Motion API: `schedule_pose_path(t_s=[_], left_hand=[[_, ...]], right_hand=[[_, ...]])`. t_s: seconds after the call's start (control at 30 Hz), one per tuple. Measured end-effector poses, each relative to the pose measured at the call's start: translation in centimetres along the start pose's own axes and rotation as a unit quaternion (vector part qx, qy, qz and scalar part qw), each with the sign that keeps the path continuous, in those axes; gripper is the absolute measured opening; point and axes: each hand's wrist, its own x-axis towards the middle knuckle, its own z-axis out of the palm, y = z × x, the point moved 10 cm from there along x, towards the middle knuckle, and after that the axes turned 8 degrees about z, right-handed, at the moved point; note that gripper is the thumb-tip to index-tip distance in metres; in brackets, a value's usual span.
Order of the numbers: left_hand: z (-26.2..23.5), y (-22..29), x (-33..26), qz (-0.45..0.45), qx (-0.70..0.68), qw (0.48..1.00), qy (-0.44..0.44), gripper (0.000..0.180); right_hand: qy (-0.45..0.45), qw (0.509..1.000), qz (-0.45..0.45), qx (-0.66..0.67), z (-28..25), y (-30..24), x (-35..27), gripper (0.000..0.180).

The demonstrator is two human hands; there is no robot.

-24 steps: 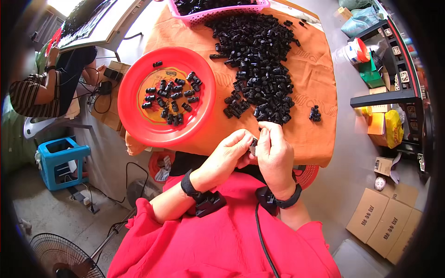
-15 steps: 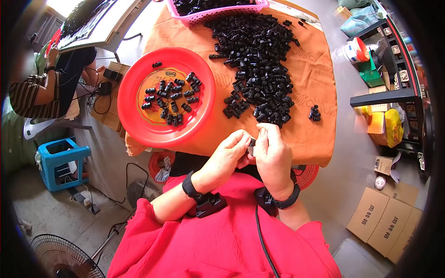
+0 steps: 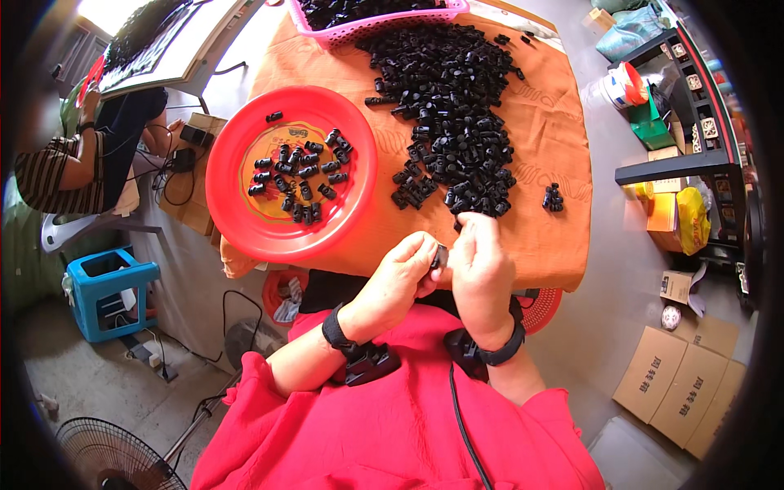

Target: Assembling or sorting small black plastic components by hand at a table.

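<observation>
My left hand (image 3: 394,278) pinches a small black plastic cord lock (image 3: 439,257) between thumb and fingers, just in front of the table edge. Close beside it on the right, my right hand (image 3: 480,273) has its fingers curled together, with the fingertips at the near end of a heap of black cord locks (image 3: 465,135). What those fingertips hold, if anything, is hidden and slightly blurred. To the left stands a round red plate (image 3: 351,208) with several cord locks lying on its patterned middle.
An orange cloth (image 3: 547,237) covers the table. Behind the heap sits a pink basket (image 3: 359,33) of black parts. A few pieces (image 3: 553,198) lie apart at right. Shelving (image 3: 678,171) and cartons (image 3: 678,384) stand right; a blue stool (image 3: 113,286), fan (image 3: 114,453) and another person (image 3: 65,171) are left.
My right hand has come slightly away from the piece in my left hand. More of that piece now shows at my left fingertips. The plate and heap look the same.
</observation>
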Motion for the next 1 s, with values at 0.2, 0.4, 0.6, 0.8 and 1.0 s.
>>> schedule_pose_path(t_s=[0.2,0.4,0.6,0.8,1.0], left_hand=[[-0.9,-0.4,-0.6,-0.059,-0.001,0.997,0.052,0.02],[-0.5,-0.5,-0.3,-0.04,-0.029,0.999,0.022,0.019],[-0.9,-0.4,-0.2,-0.022,0.005,0.999,0.023,0.019],[-0.7,-0.2,-0.3,-0.02,0.02,1.0,0.012,0.02],[-0.7,-0.4,-0.3,-0.023,0.02,0.999,0.012,0.019]], right_hand=[[-0.01,0.999,0.001,0.032,-1.5,0.3,1.0,0.018],[-0.064,0.998,-0.012,-0.012,0.6,-0.3,0.0,0.014],[-0.063,0.997,-0.015,-0.029,1.2,0.1,0.0,0.014],[-0.071,0.997,0.003,-0.018,1.2,0.2,0.1,0.013],[-0.075,0.997,-0.007,-0.029,1.2,0.0,0.1,0.012]])
